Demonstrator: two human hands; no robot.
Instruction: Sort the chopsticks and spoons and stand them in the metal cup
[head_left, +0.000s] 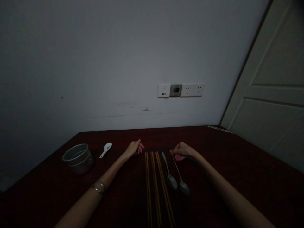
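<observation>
My right hand (182, 151) pinches the handle tip of a long-handled metal spoon (180, 175), whose bowl points toward me. Just left of it lies a second metal spoon (169, 174), apart from my fingers. Beside the spoons, several wooden chopsticks (155, 186) lie in three groups running toward me. My left hand (135, 147) rests near the far ends of the chopsticks, its fingers loosely bent and apart, holding nothing. A white soup spoon (106, 149) with a blue mark lies to the left of that hand.
A round metal container (79, 158) stands open-topped at the left of the dark red table (118, 134). Behind the table rises a pale wall with a row of sockets (180, 90). At the right is a panelled door (273, 95). A flat strip (220, 129) lies at the far right edge.
</observation>
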